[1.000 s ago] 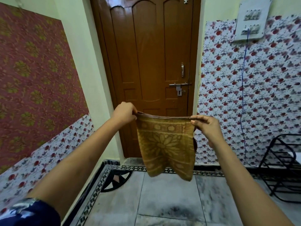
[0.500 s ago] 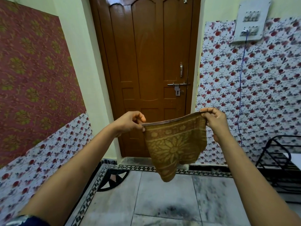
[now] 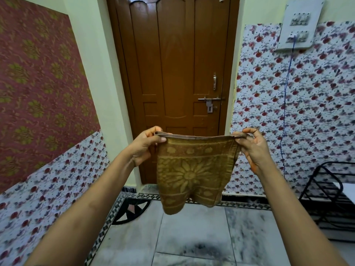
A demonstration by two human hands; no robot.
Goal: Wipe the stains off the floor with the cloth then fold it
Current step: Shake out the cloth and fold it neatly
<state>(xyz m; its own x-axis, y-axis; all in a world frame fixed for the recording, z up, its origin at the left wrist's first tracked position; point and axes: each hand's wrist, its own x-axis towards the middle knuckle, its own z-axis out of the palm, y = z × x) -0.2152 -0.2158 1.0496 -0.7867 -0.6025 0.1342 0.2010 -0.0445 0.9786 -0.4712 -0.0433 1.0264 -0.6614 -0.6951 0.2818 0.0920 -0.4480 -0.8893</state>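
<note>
A mustard-brown cloth (image 3: 192, 173) with a woven flower pattern hangs doubled over in the air in front of the door. My left hand (image 3: 144, 148) pinches its top left corner and my right hand (image 3: 253, 148) pinches its top right corner, so the top edge runs level between them. The lower edge dangles loose above the grey marble floor (image 3: 192, 231). A dark smudgy stain (image 3: 203, 246) shows on the tiles below the cloth.
A closed brown wooden door (image 3: 172, 83) stands straight ahead. Patterned wall coverings run along both sides. A black metal rack (image 3: 330, 192) stands at the right, below a switchboard (image 3: 299, 24) with a blue cable (image 3: 286, 104) hanging down. A black-and-white tile border (image 3: 107, 219) edges the floor.
My right hand dropped from its raised position, so the cloth's top edge went from slanted to level. The cloth now hangs flat and square, pulled wider between both hands.
</note>
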